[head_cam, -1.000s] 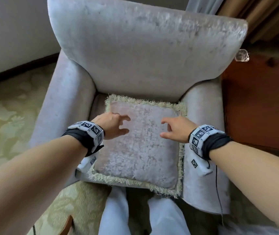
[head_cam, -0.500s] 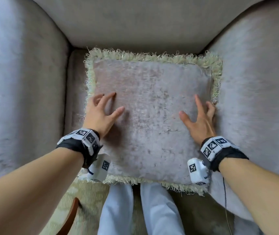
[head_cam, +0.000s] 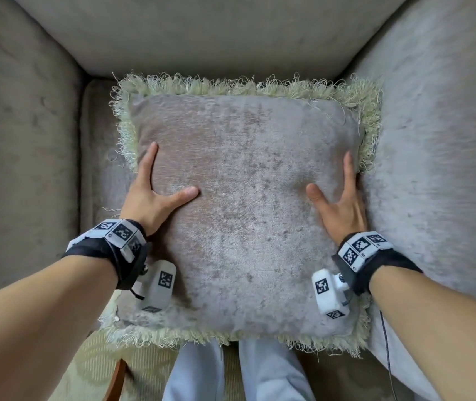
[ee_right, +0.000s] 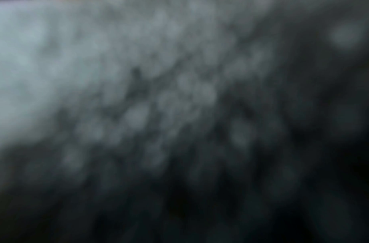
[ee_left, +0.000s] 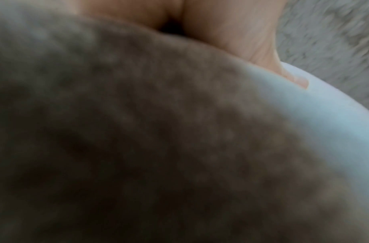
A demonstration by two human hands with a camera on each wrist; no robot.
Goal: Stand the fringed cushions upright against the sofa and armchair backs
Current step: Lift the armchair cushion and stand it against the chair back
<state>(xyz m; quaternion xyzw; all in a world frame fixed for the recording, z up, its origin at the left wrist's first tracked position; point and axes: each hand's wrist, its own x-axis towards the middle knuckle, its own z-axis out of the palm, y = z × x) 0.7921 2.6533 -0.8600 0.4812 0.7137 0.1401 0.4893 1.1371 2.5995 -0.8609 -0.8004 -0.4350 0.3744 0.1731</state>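
A square grey velvet cushion (head_cam: 245, 212) with a pale green fringe lies flat on the armchair seat (head_cam: 98, 140). Its far edge touches the foot of the chair back (head_cam: 202, 33). My left hand (head_cam: 156, 183) holds its left side, thumb spread on top and forefinger straight along the edge; the other fingers are hidden over the side. My right hand (head_cam: 335, 189) holds the right side the same way. The left wrist view shows my palm (ee_left: 231, 32) pressed on the blurred cushion fabric (ee_left: 137, 131). The right wrist view is only dark, blurred fabric (ee_right: 116, 82).
The padded chair arms (head_cam: 22, 154) (head_cam: 439, 154) close in on the cushion from both sides. My legs in white trousers (head_cam: 196, 371) stand at the seat's front edge on patterned carpet (head_cam: 132, 369). A brown wooden piece (head_cam: 115, 380) shows low at the left.
I have leaned in closer over the chair. Both hands came down onto the cushion and slid outward from its top face to its left and right sides.
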